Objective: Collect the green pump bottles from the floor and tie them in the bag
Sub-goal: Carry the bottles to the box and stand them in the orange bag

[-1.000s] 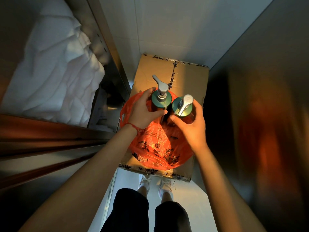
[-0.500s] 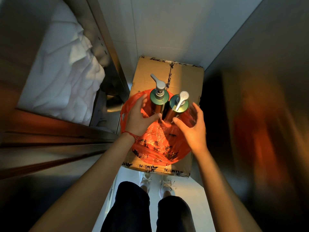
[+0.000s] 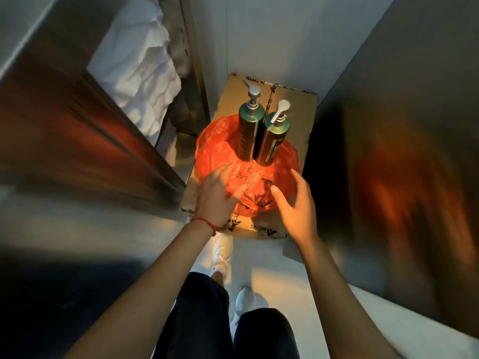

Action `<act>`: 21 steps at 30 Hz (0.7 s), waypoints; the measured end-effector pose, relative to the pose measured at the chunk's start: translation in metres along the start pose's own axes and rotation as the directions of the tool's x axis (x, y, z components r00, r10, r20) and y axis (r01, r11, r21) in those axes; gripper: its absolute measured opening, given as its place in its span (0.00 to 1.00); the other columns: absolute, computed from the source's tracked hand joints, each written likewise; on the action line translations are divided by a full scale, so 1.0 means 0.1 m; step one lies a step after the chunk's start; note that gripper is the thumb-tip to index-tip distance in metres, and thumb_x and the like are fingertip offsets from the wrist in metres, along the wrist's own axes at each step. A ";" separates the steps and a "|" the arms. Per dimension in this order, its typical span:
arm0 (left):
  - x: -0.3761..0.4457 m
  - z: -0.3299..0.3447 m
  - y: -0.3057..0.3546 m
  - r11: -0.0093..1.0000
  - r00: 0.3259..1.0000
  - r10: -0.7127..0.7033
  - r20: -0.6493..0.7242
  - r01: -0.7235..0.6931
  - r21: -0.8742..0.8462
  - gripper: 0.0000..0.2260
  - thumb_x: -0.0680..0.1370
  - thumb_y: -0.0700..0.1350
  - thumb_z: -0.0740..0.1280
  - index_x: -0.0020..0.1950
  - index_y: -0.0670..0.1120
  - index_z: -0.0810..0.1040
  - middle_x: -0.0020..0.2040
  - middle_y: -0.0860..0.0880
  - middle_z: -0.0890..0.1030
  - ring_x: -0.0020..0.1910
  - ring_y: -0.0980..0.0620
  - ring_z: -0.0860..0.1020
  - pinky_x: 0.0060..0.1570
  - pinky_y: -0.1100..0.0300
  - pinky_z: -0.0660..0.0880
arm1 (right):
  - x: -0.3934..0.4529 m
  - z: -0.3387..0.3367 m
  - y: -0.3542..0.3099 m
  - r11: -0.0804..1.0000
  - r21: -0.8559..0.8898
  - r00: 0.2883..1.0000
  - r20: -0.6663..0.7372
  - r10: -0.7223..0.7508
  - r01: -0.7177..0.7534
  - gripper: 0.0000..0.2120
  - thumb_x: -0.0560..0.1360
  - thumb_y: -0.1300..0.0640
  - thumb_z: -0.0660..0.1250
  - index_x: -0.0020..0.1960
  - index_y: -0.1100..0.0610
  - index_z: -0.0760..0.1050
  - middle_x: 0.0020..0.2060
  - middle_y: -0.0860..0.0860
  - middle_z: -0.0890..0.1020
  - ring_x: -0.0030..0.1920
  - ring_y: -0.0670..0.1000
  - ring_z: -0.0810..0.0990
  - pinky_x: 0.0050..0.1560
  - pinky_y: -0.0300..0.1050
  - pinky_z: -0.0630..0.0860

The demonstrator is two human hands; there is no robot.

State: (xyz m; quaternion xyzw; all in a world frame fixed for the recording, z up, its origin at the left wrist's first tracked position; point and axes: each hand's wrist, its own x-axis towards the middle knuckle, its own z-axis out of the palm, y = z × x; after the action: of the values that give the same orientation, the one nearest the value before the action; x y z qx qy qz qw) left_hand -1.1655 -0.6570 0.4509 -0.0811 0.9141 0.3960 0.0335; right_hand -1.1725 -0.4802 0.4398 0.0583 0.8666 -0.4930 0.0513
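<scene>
Two green pump bottles (image 3: 260,137) upright in red bag (image 3: 217,143); cardboard box (image 3: 303,117) beneath.

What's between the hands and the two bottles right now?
Only crumpled red bag, in the head view. Left hand and right hand are at its near edge; both bottles stand free beyond.

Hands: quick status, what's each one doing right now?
Left hand: open, fingers spread on the red bag, gripping nothing.
Right hand: open, at the bag's near edge, holding nothing.
</scene>
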 end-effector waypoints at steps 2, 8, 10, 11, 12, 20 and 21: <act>-0.28 0.03 0.05 0.999 1.000 0.010 -0.007 -0.010 0.032 0.23 0.75 0.49 0.64 0.68 0.42 0.67 0.66 0.39 0.72 0.65 0.42 0.68 0.67 0.51 0.61 | -0.27 -0.06 0.03 0.998 -0.048 0.999 0.037 -0.035 0.036 0.28 0.73 0.50 0.67 0.69 0.54 0.64 0.68 0.53 0.70 0.67 0.47 0.67 0.64 0.40 0.63; -1.08 0.10 0.12 0.983 0.996 0.085 0.000 -0.084 0.166 0.23 0.72 0.49 0.62 0.65 0.40 0.71 0.65 0.38 0.73 0.66 0.39 0.68 0.66 0.45 0.62 | -1.09 -0.27 0.11 0.965 -0.242 0.990 0.113 -0.078 0.104 0.26 0.75 0.52 0.64 0.69 0.60 0.63 0.68 0.59 0.70 0.69 0.56 0.66 0.67 0.43 0.60; -1.30 0.10 0.13 0.971 0.993 0.120 0.005 -0.118 0.208 0.23 0.73 0.49 0.62 0.65 0.41 0.71 0.65 0.39 0.73 0.66 0.40 0.69 0.66 0.43 0.63 | -1.33 -0.33 0.14 0.950 -0.305 0.992 0.125 -0.032 0.069 0.27 0.76 0.49 0.62 0.71 0.58 0.62 0.70 0.58 0.68 0.71 0.56 0.64 0.69 0.46 0.59; -1.39 0.09 0.13 0.966 0.991 0.129 0.018 -0.130 0.223 0.23 0.73 0.50 0.61 0.65 0.41 0.70 0.66 0.39 0.72 0.66 0.40 0.68 0.66 0.43 0.63 | -1.44 -0.36 0.15 0.942 -0.332 0.993 0.118 0.001 0.039 0.27 0.76 0.48 0.61 0.71 0.57 0.61 0.71 0.56 0.66 0.72 0.55 0.62 0.69 0.46 0.58; -1.46 0.09 0.12 0.962 0.990 0.131 0.044 -0.137 0.234 0.23 0.74 0.51 0.60 0.67 0.41 0.69 0.67 0.40 0.71 0.68 0.41 0.66 0.67 0.43 0.61 | -1.54 -0.40 0.17 0.933 -0.361 0.995 0.102 0.024 0.015 0.27 0.76 0.47 0.60 0.72 0.56 0.60 0.72 0.55 0.65 0.72 0.54 0.62 0.70 0.46 0.58; -1.93 0.17 0.06 0.886 0.924 0.198 0.328 -0.312 0.343 0.24 0.79 0.52 0.56 0.72 0.48 0.57 0.75 0.48 0.58 0.74 0.49 0.53 0.71 0.50 0.50 | -2.41 -0.65 0.27 0.897 -0.404 0.982 -0.128 0.137 -0.178 0.26 0.77 0.48 0.60 0.72 0.55 0.60 0.72 0.55 0.65 0.72 0.55 0.63 0.70 0.50 0.60; -1.97 0.18 0.08 0.871 0.910 0.226 0.347 -0.348 0.346 0.24 0.79 0.52 0.56 0.72 0.48 0.57 0.75 0.48 0.58 0.74 0.49 0.53 0.70 0.50 0.51 | -2.52 -0.68 0.29 0.899 -0.387 0.976 -0.154 0.155 -0.204 0.26 0.77 0.48 0.59 0.72 0.55 0.60 0.72 0.55 0.65 0.72 0.54 0.62 0.70 0.49 0.60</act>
State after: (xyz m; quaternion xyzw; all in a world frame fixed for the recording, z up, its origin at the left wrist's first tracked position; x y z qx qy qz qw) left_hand -0.9725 -0.6141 0.4690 0.1258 0.9617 0.2088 0.1256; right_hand -0.9215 -0.4203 0.4868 0.1555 0.9414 -0.2940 0.0557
